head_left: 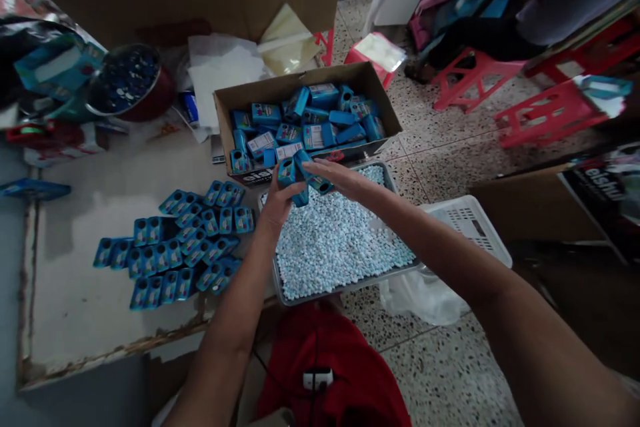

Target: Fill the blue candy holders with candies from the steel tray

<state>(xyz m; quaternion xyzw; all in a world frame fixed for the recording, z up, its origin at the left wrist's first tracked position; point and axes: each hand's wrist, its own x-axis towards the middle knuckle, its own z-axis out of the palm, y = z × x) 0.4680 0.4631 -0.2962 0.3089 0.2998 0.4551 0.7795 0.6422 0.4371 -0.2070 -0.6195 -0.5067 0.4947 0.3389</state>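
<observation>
My left hand is closed around a small blue box with a dark round hole in its face. My right hand reaches in from the right, fingers long and close together, over another small blue box that it appears to grip; its thumb is hidden. Both hands are above the near side of an open carton full of similar blue boxes. Beneath them lies a shallow tray heaped with small pale blue and white pellets. Several blue boxes with round holes stand grouped on the table to the left.
The pale table has a worn front edge. At its back left is a red bowl of small dark blue pieces. A white perforated basket is right of the tray. Red stools and a seated person are beyond.
</observation>
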